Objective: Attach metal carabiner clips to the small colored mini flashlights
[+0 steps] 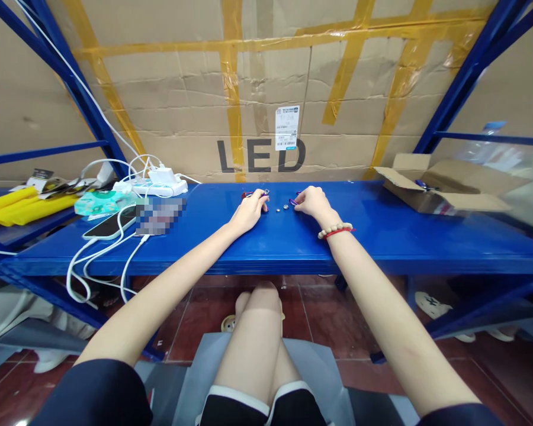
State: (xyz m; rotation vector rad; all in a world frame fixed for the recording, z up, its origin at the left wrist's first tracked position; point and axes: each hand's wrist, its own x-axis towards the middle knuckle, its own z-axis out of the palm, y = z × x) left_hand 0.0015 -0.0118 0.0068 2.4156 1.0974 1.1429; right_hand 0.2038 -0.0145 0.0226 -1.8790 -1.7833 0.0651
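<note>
My left hand (249, 212) rests at the middle of the blue table (213, 245), its fingers closed on a small purple-and-red piece (247, 194) with a metal ring at its far end. Most of that piece is hidden by the fingers. To the right, my right hand (313, 203) pinches a small shiny purple piece (294, 202); its exact kind is too small to make out. Between the two hands lie a small round silver piece (286, 207) and another small silver piece (278, 210), both on the tabletop and apart from my fingers.
An open cardboard box (426, 198) stands at the right. On the left are a phone (111, 223), a white power strip (160, 187) with cables, a teal packet (102, 203) and yellow items (31, 207). A large taped carton (182, 112) stands behind the table, between blue posts.
</note>
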